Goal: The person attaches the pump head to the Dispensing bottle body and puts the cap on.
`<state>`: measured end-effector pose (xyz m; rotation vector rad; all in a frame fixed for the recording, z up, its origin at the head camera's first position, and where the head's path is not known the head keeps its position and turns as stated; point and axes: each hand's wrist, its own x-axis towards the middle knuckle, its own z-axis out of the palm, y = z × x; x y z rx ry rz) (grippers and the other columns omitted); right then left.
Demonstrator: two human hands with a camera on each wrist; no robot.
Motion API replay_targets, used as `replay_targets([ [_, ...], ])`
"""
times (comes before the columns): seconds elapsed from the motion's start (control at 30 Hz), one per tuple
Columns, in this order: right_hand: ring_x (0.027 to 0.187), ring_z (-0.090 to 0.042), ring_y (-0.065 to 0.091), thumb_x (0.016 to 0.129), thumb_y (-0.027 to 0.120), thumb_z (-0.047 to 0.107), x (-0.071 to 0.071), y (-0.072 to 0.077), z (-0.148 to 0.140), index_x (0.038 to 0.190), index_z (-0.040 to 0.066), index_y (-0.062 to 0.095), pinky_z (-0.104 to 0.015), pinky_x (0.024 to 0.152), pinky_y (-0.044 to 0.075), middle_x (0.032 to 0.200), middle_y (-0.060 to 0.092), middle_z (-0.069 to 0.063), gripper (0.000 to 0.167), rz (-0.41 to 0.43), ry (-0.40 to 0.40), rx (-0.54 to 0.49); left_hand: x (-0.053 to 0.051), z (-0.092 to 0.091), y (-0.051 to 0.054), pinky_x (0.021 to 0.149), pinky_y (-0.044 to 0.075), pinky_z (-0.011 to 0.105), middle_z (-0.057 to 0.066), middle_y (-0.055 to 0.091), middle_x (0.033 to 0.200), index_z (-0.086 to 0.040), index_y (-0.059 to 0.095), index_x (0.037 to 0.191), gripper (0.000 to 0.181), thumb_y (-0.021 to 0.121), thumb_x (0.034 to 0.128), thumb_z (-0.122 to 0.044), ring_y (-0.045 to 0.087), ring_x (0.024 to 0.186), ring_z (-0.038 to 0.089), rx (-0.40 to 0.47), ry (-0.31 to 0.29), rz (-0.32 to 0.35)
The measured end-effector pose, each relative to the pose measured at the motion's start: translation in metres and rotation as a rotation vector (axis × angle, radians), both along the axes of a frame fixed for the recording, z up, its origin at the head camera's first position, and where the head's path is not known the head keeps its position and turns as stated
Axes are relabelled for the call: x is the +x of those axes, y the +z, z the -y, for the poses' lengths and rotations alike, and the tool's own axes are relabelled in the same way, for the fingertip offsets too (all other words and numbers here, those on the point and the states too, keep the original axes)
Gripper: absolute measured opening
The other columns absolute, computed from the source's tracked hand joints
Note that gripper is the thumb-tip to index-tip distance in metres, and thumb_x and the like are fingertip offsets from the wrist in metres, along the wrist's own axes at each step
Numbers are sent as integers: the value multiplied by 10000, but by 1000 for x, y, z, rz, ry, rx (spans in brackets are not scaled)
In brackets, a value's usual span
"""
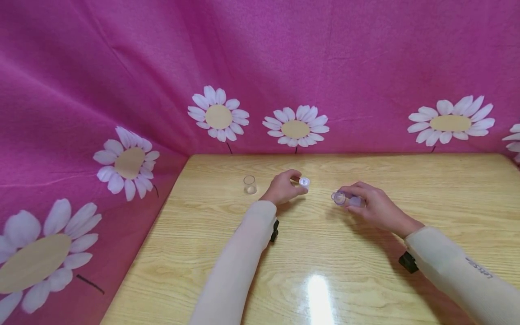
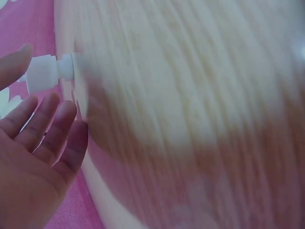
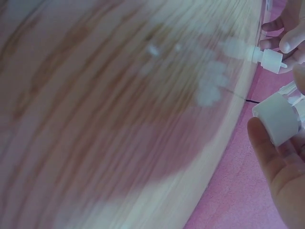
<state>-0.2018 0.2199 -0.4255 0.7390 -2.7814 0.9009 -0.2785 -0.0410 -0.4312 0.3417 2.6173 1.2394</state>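
A small white plastic piece (image 2: 42, 74) with a narrower neck and a nub on top stands upright on the table. My left hand (image 1: 283, 188) curves loosely around it, thumb on one side and fingers on the other. In the left wrist view its fingers look relaxed; a firm grip does not show. My right hand (image 1: 379, 208) holds a clear plastic container (image 1: 338, 197) above the table, to the right. In the right wrist view this container has a broad white end (image 3: 276, 118) between thumb and fingers. The palm hides part of it.
A clear open cup (image 1: 250, 186) stands left of my left hand. The wooden table (image 1: 195, 253) reaches back to a pink cloth (image 1: 357, 58) with large daisies, which also hangs along the left edge. Light glares off the table's front.
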Motion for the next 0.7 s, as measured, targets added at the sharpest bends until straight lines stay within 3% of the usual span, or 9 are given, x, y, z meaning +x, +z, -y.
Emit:
replay_targets([
  [0.17,948,-225,628,856,751,45,1,0,-1,1244,72,670,-299,747,533,1100,663,-110,398,4,2,0,-3,-2,-2,935,527,314,47,656,1250,-122,567,1370,537,755,877,-224,624,1161,234,12,4,19],
  [0.4,948,-217,619,861,754,68,2,2,-1,1253,82,666,-317,765,535,1098,656,-98,402,29,-7,-5,-4,-5,-5,831,521,241,37,704,1126,-135,690,1200,304,731,903,-189,652,1040,177,-12,22,-7],
  [0.7,954,-220,623,857,756,58,2,2,-2,1257,79,667,-308,760,538,1096,661,-103,410,28,4,0,-3,-6,-7,863,507,262,26,716,1098,-141,685,1219,311,718,916,-201,625,963,134,-30,24,-22],
])
